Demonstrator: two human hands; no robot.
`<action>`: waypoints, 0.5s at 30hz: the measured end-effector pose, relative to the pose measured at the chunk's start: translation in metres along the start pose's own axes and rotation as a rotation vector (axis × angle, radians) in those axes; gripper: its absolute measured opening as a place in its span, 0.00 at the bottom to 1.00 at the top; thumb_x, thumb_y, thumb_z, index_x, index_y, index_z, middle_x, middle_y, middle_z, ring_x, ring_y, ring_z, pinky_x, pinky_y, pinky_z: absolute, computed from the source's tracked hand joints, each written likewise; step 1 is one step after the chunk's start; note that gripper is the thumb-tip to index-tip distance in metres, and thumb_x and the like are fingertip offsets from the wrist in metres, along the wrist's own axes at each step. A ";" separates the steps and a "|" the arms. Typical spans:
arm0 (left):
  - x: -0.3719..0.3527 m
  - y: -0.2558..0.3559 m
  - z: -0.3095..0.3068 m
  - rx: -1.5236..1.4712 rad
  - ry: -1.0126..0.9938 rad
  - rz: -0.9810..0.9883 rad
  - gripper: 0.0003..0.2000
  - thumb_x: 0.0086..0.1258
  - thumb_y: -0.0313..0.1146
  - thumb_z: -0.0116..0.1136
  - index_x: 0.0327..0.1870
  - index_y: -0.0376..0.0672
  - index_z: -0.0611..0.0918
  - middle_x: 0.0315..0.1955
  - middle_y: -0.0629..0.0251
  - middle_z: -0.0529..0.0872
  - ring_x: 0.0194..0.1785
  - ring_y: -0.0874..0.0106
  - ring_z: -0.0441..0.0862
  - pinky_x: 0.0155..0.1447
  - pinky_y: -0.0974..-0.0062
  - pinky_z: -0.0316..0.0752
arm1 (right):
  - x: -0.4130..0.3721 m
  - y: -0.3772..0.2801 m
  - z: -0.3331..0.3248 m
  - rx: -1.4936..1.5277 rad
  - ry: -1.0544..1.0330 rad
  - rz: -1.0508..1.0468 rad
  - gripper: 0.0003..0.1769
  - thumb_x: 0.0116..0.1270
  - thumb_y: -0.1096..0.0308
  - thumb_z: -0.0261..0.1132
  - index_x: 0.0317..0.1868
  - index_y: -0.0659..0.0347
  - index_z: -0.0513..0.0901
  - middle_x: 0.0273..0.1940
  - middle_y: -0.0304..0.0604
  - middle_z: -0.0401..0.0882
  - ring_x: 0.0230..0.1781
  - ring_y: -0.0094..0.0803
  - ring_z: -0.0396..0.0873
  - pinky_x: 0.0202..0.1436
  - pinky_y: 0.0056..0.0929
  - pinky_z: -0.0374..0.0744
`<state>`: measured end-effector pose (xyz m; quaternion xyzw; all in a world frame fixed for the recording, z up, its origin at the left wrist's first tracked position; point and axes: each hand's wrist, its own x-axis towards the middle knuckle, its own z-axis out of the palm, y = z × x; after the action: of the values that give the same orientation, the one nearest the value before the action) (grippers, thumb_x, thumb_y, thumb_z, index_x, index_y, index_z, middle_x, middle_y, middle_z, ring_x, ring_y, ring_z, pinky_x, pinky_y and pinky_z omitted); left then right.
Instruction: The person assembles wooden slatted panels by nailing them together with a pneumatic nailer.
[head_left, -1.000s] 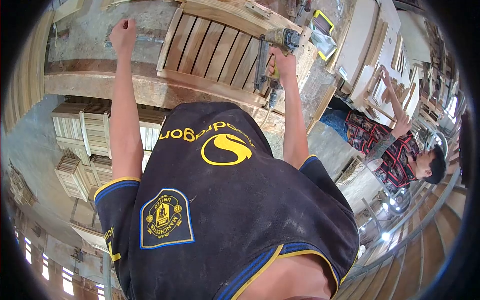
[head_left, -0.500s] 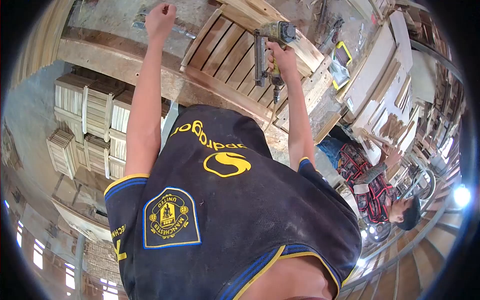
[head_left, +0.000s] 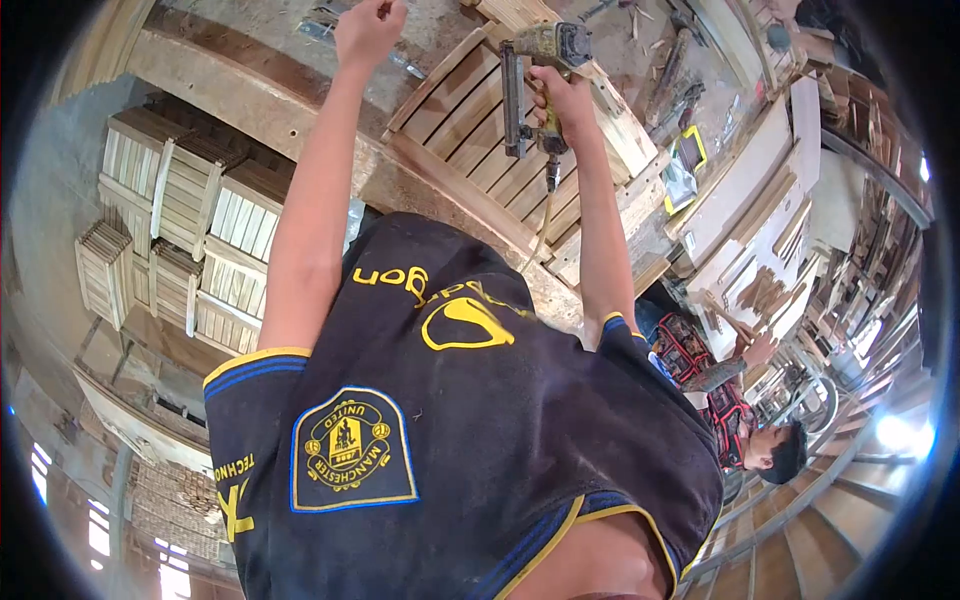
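Stacked slatted crates (head_left: pixel 170 235) — person in checked shirt (head_left: pixel 712 385) nearby.

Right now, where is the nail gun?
Head view, top centre: the nail gun sits in the right hand, over the slatted wooden panel, right of the closed left hand.

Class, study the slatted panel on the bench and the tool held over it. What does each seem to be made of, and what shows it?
Slatted panel: bare, unpainted wood, judging by its pale brown slats with visible grain. Nail gun in the right hand: probably metal, with a worn yellowish body and a dark, straight magazine. The fingers hide the grip, so its material cannot be told.
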<state>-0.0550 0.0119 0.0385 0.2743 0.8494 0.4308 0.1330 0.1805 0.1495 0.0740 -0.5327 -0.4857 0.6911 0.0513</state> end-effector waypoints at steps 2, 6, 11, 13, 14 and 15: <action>0.002 0.000 -0.002 0.001 -0.065 -0.035 0.13 0.64 0.40 0.56 0.35 0.36 0.80 0.21 0.53 0.79 0.24 0.60 0.76 0.33 0.65 0.71 | 0.002 -0.003 0.003 -0.030 -0.017 -0.002 0.11 0.61 0.65 0.65 0.34 0.64 0.76 0.21 0.34 0.68 0.16 0.20 0.66 0.15 0.22 0.65; 0.005 -0.012 0.006 0.035 -0.083 -0.057 0.14 0.64 0.41 0.56 0.33 0.36 0.79 0.21 0.54 0.78 0.24 0.62 0.76 0.32 0.65 0.70 | -0.026 0.010 -0.006 -0.236 -0.030 -0.019 0.10 0.60 0.64 0.66 0.31 0.62 0.76 0.16 0.34 0.68 0.16 0.19 0.68 0.15 0.22 0.65; 0.004 -0.023 0.010 -0.017 -0.039 0.054 0.17 0.64 0.45 0.55 0.30 0.36 0.78 0.17 0.54 0.77 0.21 0.59 0.75 0.30 0.64 0.71 | -0.092 0.063 0.022 -0.870 -0.078 -0.218 0.15 0.56 0.62 0.68 0.34 0.67 0.80 0.21 0.48 0.78 0.22 0.36 0.78 0.30 0.35 0.77; 0.003 -0.029 0.015 -0.040 0.012 0.060 0.18 0.64 0.46 0.55 0.30 0.36 0.79 0.17 0.54 0.78 0.21 0.58 0.77 0.30 0.63 0.72 | -0.111 0.076 0.047 -1.015 -0.156 -0.271 0.16 0.52 0.61 0.69 0.37 0.64 0.81 0.27 0.56 0.81 0.29 0.51 0.81 0.35 0.41 0.78; 0.003 -0.032 0.018 -0.069 0.081 0.074 0.19 0.64 0.47 0.55 0.30 0.37 0.79 0.17 0.54 0.79 0.21 0.56 0.78 0.29 0.63 0.72 | -0.116 0.082 0.058 -1.065 -0.217 -0.305 0.22 0.51 0.60 0.69 0.44 0.62 0.80 0.30 0.58 0.81 0.33 0.56 0.80 0.36 0.46 0.78; 0.005 -0.036 0.022 -0.073 0.072 0.071 0.19 0.64 0.47 0.55 0.30 0.37 0.79 0.17 0.54 0.79 0.21 0.56 0.78 0.29 0.63 0.72 | -0.120 0.087 0.069 -1.086 -0.226 -0.282 0.25 0.51 0.58 0.70 0.47 0.60 0.77 0.30 0.57 0.81 0.33 0.56 0.80 0.36 0.46 0.78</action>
<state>-0.0613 0.0117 -0.0029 0.2835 0.8270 0.4757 0.0967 0.2165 -0.0088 0.0901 -0.3354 -0.8400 0.3817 -0.1904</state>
